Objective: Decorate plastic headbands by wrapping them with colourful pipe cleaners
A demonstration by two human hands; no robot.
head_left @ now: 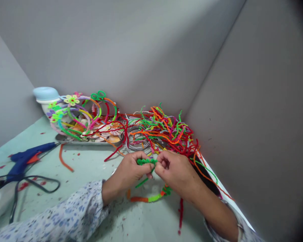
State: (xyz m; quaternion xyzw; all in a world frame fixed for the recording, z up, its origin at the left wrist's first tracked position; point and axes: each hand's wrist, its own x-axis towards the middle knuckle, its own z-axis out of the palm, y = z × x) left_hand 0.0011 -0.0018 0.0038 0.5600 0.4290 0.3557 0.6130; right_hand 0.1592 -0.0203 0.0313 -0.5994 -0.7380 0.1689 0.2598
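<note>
My left hand [128,169] clamps green coil [145,161] between thumb and fingers; right hand [176,170] pinches its end. Coil above table [91,168], inward from right edge. Likely light, soft, bendy; best held near ends.

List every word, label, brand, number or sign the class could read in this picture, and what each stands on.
None: no readable text shows anywhere.
I can make out no lettering on the blue plastic glue gun or the white container with a light-blue lid.
</note>
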